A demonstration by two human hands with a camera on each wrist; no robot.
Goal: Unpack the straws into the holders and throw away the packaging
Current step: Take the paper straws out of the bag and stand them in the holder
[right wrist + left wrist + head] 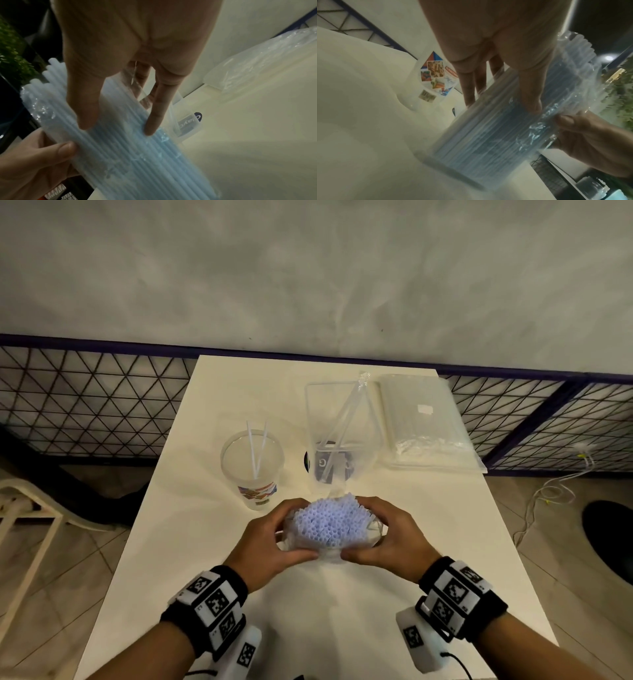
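Observation:
A thick bundle of pale blue straws (pixel 331 525) in a clear plastic wrapper stands upright on the white table (pixel 191 559), straw ends poking out of the open top. My left hand (pixel 274 537) grips its left side and my right hand (pixel 387 537) grips its right side. In the left wrist view my fingers (pixel 530 100) press the crinkled wrapper (pixel 539 128) on the bundle (pixel 481 135). The right wrist view shows the same straws (pixel 130 151) under my fingers (pixel 152 121). Behind stand a round clear cup (pixel 252 465) with two straws and a tall square clear holder (pixel 339 436) with a few wrapped straws.
A large flat pack of more straws (pixel 424 422) in clear plastic lies at the table's back right. A wire mesh fence (pixel 85 402) runs behind the table. A white chair (pixel 30 515) is at the left, cables (pixel 555 491) lie on the tiled floor at the right.

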